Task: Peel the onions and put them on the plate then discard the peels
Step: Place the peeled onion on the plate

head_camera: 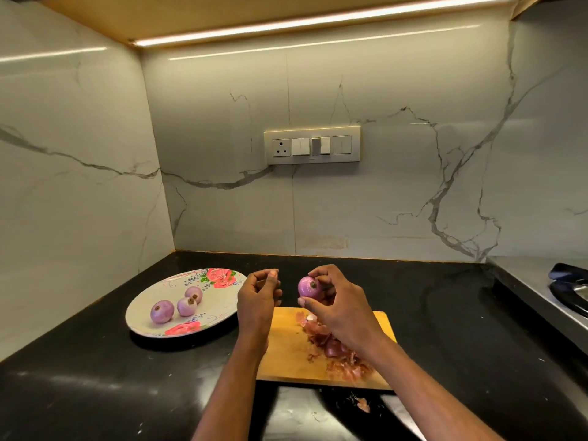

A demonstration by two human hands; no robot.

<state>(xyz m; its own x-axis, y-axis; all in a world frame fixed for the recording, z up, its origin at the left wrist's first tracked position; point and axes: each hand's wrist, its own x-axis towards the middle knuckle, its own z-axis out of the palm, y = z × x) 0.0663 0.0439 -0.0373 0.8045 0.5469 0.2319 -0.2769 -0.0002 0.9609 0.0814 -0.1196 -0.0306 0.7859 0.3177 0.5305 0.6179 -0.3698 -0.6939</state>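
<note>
My right hand (337, 310) grips a purple peeled onion (307, 288) by its fingertips, held in the air above the far end of the wooden cutting board (286, 348). My left hand (259, 296) hovers just left of the onion with its fingers curled and thumb against the fingertips; nothing shows in it. A floral plate (149, 300) lies to the left on the black counter and carries three peeled onions (162, 311). A heap of reddish onion peels (337, 348) lies on the right half of the board, partly hidden under my right forearm.
A loose peel scrap (362, 405) lies on the black counter (95, 377) in front of the board. A steel stove edge with a dark burner (569, 297) stands at the far right. Marble walls close off the back and left; a switch panel (313, 146) is on the back wall.
</note>
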